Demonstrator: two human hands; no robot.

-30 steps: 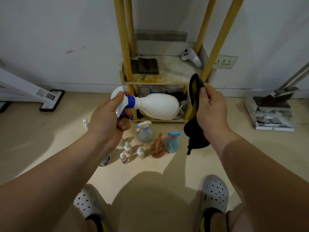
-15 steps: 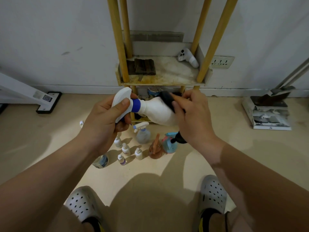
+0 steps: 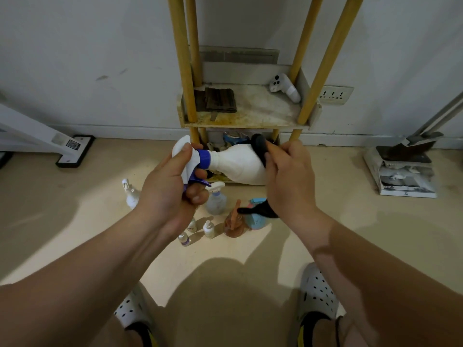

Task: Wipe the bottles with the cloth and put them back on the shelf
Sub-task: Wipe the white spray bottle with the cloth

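Head view: the left hand grips the trigger head of a white spray bottle, held sideways in the air before the shelf; the right hand pinches a black cloth against the bottle's body.
Progress: early, I judge; one bottle is mid-wipe.
Left: clear spray bottle, brown bottle, blue spray bottle and small dropper bottles stand on the floor.
Writing: none legible; labels too small.

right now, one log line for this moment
phase: wipe | left hand: grips white spray bottle | right hand: holds black cloth against it
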